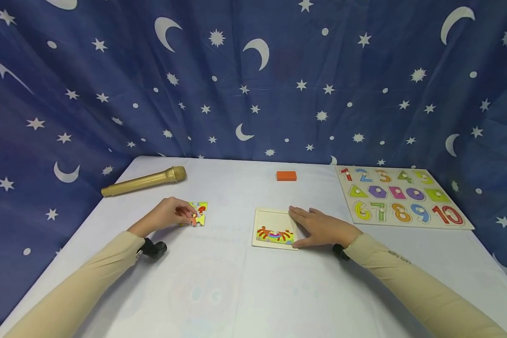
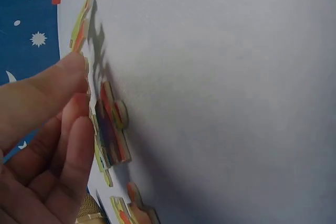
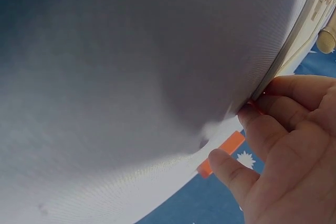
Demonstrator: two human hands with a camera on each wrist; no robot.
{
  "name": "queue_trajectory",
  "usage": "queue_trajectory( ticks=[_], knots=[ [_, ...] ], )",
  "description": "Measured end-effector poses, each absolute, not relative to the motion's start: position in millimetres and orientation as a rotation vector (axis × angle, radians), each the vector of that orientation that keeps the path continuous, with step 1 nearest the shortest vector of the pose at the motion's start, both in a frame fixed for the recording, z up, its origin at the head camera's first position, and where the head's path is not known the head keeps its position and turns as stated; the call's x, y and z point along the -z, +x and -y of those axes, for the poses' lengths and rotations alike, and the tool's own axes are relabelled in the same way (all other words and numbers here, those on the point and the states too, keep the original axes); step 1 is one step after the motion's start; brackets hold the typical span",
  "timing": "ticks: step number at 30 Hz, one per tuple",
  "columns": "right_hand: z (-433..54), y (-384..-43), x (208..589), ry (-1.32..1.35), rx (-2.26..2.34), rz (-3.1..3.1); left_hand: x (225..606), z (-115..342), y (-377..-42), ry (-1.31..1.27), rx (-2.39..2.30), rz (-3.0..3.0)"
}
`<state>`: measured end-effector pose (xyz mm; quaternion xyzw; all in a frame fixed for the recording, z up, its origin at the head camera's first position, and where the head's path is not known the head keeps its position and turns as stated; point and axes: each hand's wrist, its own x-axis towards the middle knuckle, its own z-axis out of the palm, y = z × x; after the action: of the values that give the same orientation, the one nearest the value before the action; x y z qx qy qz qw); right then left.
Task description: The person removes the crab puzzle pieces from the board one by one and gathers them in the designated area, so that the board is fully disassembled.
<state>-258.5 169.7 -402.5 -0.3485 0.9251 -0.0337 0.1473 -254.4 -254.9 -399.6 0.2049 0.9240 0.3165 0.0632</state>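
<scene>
My left hand (image 1: 169, 216) is over a small group of colourful jigsaw pieces (image 1: 201, 206) on the left of the table. In the left wrist view its thumb and finger pinch one jigsaw piece (image 2: 81, 27), tilted above the cloth. Other pieces (image 2: 113, 129) lie beneath the fingers, partly hidden by them. My right hand (image 1: 323, 227), fingers extended, rests at the right edge of a square wooden puzzle tray (image 1: 274, 211). A picture strip with red-orange shapes and a rainbow (image 1: 274, 235) fills the tray's near part. In the right wrist view the fingertips (image 3: 249, 114) touch the tray's side.
A gold microphone (image 1: 143, 181) lies at the back left. An orange block (image 1: 286, 176) sits behind the tray. At the right is a number and shape peg board (image 1: 384, 199). A blue star-and-moon curtain (image 1: 253, 94) borders the white-covered table (image 1: 219, 291).
</scene>
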Motion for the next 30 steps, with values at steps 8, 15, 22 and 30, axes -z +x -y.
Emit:
queue_trajectory(
  ticks=[8,15,22,30],
  knots=[
    [-167.7,-258.3,402.0,-0.995,0.099,-2.66,400.9,251.0,-257.1,0.572,-0.866,-2.846],
    [-168.2,-257.4,402.1,-0.989,0.109,-2.661,400.7,245.8,-252.2,0.536,-0.853,-2.82],
    [-169.1,-257.5,403.5,-0.966,0.11,-2.664,402.1,246.1,-254.0,0.513,-0.809,-2.855],
    [-169.3,-257.1,402.8,-0.965,0.116,-2.663,404.3,247.5,-257.7,0.518,-0.821,-2.865]
  ],
)
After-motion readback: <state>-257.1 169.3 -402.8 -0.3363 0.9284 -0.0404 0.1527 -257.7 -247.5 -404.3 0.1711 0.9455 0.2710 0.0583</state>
